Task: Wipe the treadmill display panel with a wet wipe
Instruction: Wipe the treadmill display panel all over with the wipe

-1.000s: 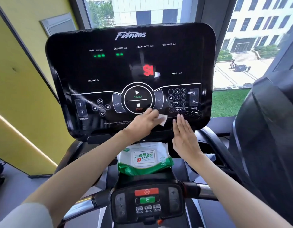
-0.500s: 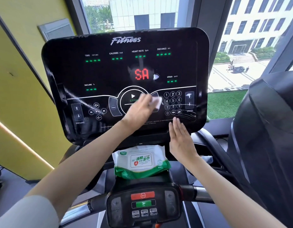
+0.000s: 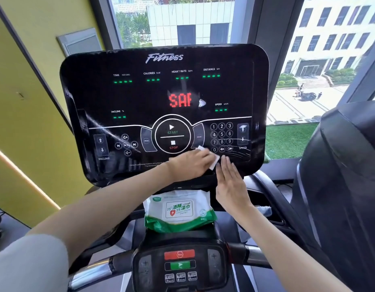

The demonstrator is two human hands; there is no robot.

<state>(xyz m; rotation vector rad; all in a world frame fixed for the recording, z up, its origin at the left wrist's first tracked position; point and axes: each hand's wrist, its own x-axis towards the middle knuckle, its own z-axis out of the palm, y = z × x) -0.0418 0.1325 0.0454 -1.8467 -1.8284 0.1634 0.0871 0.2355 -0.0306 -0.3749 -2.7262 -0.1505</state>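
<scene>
Since half a second ago the left hand has come down with the wet wipe from the START and STOP ring to the lower edge of the display panel, and the red letters in the middle of the panel now read "SAF" where they read "SA".

The left hand lies flat against the panel, its fingers together and pressing the wipe to the black surface. The white wipe is under the fingertips; one corner shows above them, near the 0 key, and another part shows past them on the right. The right hand is open and flat, fingers straight and close together, with the fingertips on the panel's bottom edge, just beside the wipe. It holds nothing. Below both hands, between the two forearms, a green and white pack of wipes rests on the treadmill console. Nearer to the person than the pack is the small control pad with a red and a green button.
</scene>
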